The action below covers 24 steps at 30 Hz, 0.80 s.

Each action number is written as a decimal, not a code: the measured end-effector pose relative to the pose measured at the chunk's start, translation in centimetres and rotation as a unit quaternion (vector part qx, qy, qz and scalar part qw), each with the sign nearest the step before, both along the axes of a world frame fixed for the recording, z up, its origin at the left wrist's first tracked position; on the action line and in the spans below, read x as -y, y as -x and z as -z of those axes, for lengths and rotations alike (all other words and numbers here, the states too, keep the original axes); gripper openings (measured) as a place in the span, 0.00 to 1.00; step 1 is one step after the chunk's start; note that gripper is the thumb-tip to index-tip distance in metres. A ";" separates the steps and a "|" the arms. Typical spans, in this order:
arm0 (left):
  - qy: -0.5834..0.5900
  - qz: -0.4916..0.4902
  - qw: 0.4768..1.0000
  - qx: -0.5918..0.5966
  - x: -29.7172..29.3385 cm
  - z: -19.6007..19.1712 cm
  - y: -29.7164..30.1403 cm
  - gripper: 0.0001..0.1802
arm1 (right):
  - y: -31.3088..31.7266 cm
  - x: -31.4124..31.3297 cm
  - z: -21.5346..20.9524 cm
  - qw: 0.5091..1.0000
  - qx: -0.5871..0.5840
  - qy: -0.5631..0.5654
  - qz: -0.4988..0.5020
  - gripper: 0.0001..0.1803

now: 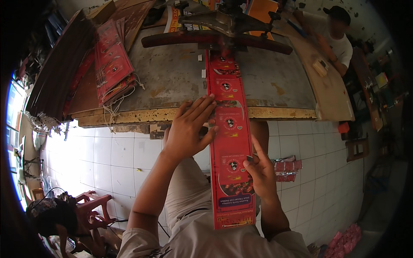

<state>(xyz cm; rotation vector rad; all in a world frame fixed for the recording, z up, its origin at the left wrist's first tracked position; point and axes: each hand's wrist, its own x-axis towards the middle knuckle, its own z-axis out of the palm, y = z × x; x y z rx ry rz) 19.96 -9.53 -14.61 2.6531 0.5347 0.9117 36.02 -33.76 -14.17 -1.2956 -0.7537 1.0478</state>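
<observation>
A long red printed strip [232, 142] runs from under a dark metal press [223, 30], over the table's front edge, and down to my lap. Along its left edge lies my left hand [189, 127], fingers stretched out and thumb apart, with fingertips touching the strip. My right hand [261, 174] is at the strip's lower right edge. Its index finger points up along that edge. A small dark piece [249, 159] shows between thumb and fingers; its kind is too small to make out.
Stacked red printed strips with white strings [112, 64] lie on the worn table [172, 77] at left. Another person [340, 38] sits at the far right. Red packets [286, 167] lie on the tiled floor, and a red stool [92, 208] stands at lower left.
</observation>
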 end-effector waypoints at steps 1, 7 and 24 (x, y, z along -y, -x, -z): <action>0.001 0.000 1.000 -0.001 0.0 0.0 0.0 0.36 | -0.1 0.0 0.0 1.000 0.003 0.002 -0.001 0.42; 0.003 -0.001 1.000 -0.006 0.2 -0.2 -0.3 0.35 | 0.2 -0.4 -1.2 0.998 -0.037 0.005 0.040 0.39; 0.052 -0.030 0.998 -0.037 0.9 -0.6 0.0 0.37 | -49.6 -14.2 0.6 0.594 0.757 0.089 0.256 0.28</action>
